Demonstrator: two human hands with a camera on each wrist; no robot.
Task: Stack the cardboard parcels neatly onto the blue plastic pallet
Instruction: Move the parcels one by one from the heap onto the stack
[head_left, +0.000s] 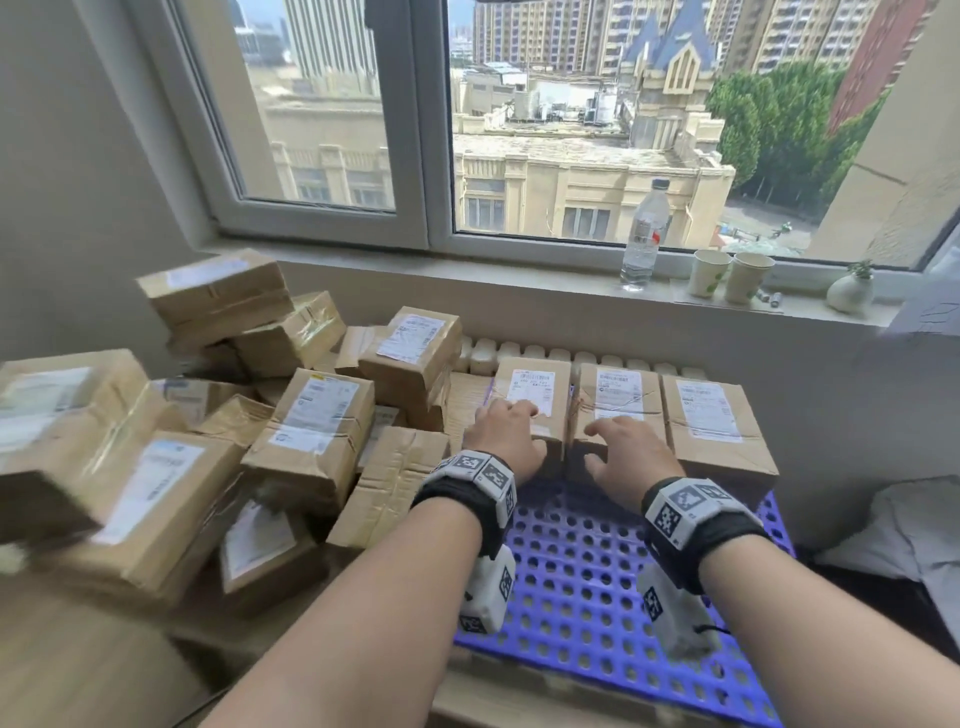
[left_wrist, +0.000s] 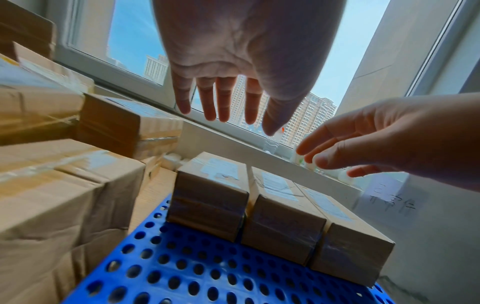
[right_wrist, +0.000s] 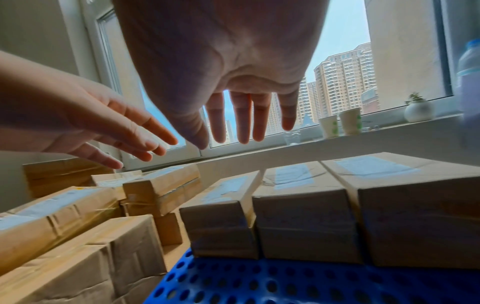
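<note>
Three brown cardboard parcels stand side by side along the far edge of the blue perforated pallet (head_left: 582, 587): a left parcel (head_left: 535, 395), a middle parcel (head_left: 618, 395) and a right parcel (head_left: 711, 421). My left hand (head_left: 506, 431) hovers over the near end of the left parcel, fingers straight and spread. Over the middle parcel my right hand (head_left: 621, 454) is held the same way. In the left wrist view the left hand (left_wrist: 228, 98) hangs above the row (left_wrist: 283, 222) without touching it. The right hand (right_wrist: 233, 107) also holds nothing.
A loose heap of taped parcels (head_left: 182, 441) fills the floor left of the pallet. On the window sill stand a water bottle (head_left: 643, 239), two paper cups (head_left: 709, 273) and a small white vase (head_left: 852, 291). White bedding (head_left: 893, 535) lies to the right.
</note>
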